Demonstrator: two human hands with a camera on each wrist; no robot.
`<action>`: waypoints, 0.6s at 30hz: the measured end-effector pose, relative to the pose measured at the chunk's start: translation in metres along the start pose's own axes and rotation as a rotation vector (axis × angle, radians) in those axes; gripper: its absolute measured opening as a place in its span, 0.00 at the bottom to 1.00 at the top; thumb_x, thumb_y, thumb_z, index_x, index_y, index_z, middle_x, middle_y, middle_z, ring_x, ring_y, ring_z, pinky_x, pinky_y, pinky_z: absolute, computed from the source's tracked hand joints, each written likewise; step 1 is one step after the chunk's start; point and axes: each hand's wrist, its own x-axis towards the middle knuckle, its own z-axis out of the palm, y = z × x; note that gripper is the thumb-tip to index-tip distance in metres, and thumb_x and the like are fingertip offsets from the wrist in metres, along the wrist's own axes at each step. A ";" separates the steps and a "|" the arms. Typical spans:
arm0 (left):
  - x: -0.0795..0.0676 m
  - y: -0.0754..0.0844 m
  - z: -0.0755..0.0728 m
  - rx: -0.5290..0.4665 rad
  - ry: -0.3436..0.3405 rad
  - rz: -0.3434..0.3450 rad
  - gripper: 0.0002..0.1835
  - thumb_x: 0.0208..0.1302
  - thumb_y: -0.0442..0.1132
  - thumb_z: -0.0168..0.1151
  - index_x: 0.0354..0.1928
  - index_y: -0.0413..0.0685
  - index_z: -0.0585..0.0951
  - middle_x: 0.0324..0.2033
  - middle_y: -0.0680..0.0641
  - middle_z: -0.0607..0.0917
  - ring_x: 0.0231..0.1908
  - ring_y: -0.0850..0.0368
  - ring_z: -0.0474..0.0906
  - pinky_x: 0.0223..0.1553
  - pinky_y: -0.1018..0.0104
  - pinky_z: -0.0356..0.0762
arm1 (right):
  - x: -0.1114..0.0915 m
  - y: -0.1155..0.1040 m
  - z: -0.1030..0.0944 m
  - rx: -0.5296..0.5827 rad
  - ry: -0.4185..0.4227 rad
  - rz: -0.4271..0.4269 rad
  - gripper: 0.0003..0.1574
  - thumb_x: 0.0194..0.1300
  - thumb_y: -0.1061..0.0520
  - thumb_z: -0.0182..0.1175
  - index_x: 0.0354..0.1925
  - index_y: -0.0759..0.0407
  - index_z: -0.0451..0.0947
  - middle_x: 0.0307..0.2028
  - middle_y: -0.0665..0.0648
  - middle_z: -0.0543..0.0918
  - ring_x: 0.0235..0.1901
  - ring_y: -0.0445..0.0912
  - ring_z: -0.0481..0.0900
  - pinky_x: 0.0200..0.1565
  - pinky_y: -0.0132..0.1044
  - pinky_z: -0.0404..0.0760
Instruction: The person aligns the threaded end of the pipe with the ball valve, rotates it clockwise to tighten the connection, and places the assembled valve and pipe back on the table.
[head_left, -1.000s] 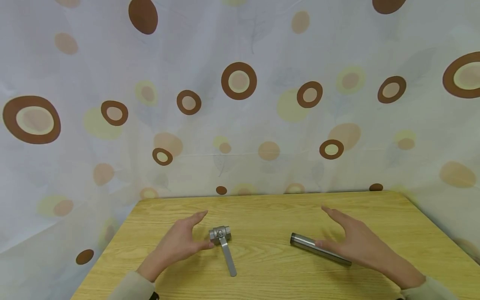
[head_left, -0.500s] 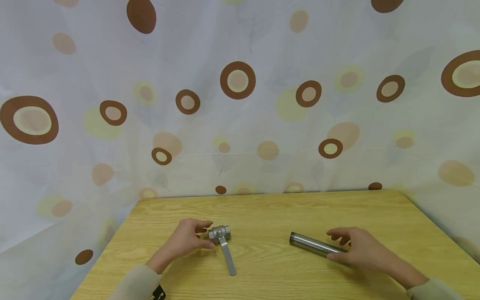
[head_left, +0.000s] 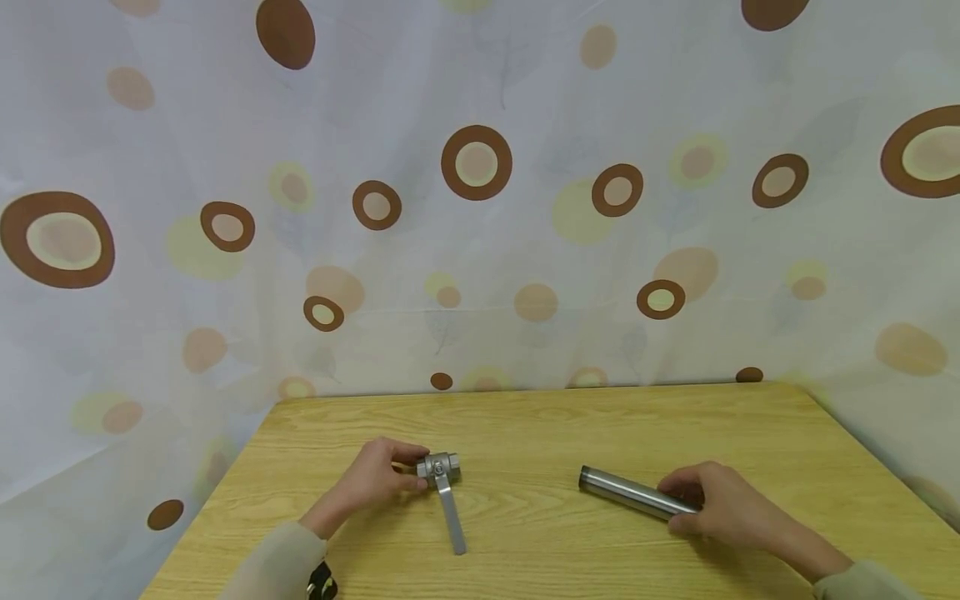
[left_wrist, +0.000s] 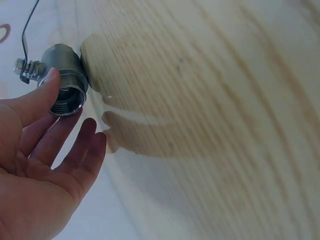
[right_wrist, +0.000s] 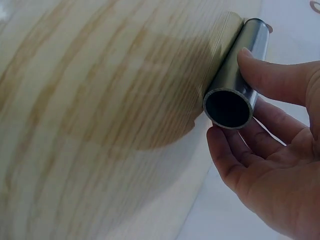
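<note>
A steel ball valve (head_left: 438,468) with a long flat lever (head_left: 452,515) lies on the table. My left hand (head_left: 378,475) pinches the left end of its body between thumb and fingers. In the left wrist view, the threaded opening of the valve faces my palm, and the thumb (left_wrist: 42,95) presses on the body. To the right lies a steel pipe (head_left: 630,492) with a dark band at its far end. My right hand (head_left: 723,508) holds the near end. The right wrist view shows the pipe's hollow mouth, with the thumb (right_wrist: 260,70) on one side and fingers on the other.
A wood-grain table (head_left: 525,425) bears both parts, with bare surface between them. Behind and on both sides hangs a pale curtain (head_left: 480,250) with brown rings and spots. A dark wrist strap (head_left: 321,581) shows under the left sleeve.
Both hands have lowered from spread fingers and closed, the left onto the valve, the right onto the near end of the pipe. The valve's lever has swung slightly left.
</note>
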 end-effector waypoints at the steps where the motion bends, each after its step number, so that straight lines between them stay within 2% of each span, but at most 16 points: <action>1: 0.001 0.000 0.000 0.001 -0.006 0.009 0.25 0.62 0.29 0.76 0.60 0.27 0.83 0.52 0.35 0.88 0.53 0.40 0.85 0.52 0.53 0.86 | 0.000 0.001 0.000 -0.014 0.004 -0.005 0.25 0.59 0.60 0.79 0.52 0.70 0.85 0.44 0.54 0.88 0.40 0.40 0.84 0.39 0.35 0.84; 6: 0.002 -0.001 -0.002 -0.006 -0.037 0.040 0.26 0.63 0.25 0.74 0.62 0.24 0.80 0.55 0.32 0.86 0.55 0.36 0.84 0.55 0.49 0.85 | 0.001 0.011 -0.004 -0.044 0.010 -0.012 0.23 0.60 0.61 0.78 0.52 0.68 0.85 0.47 0.55 0.88 0.43 0.41 0.84 0.43 0.36 0.85; 11: 0.005 0.000 -0.002 -0.018 -0.045 0.003 0.34 0.56 0.32 0.82 0.64 0.27 0.80 0.55 0.35 0.87 0.56 0.39 0.84 0.57 0.46 0.83 | 0.001 0.022 -0.009 0.022 -0.005 -0.017 0.25 0.62 0.62 0.76 0.55 0.71 0.84 0.48 0.57 0.87 0.41 0.40 0.82 0.41 0.36 0.84; 13: 0.006 0.001 0.000 -0.019 -0.042 -0.007 0.36 0.54 0.33 0.83 0.64 0.28 0.80 0.53 0.38 0.88 0.54 0.42 0.84 0.56 0.48 0.84 | 0.002 0.025 -0.011 0.051 -0.015 -0.015 0.26 0.63 0.61 0.76 0.56 0.72 0.83 0.47 0.57 0.87 0.40 0.40 0.81 0.41 0.37 0.83; 18: 0.007 0.003 0.004 -0.030 -0.014 -0.014 0.33 0.54 0.29 0.82 0.62 0.25 0.81 0.48 0.39 0.89 0.49 0.46 0.86 0.48 0.55 0.88 | 0.003 0.030 -0.013 0.093 -0.029 -0.013 0.24 0.64 0.61 0.76 0.55 0.71 0.84 0.45 0.56 0.86 0.39 0.40 0.81 0.40 0.36 0.83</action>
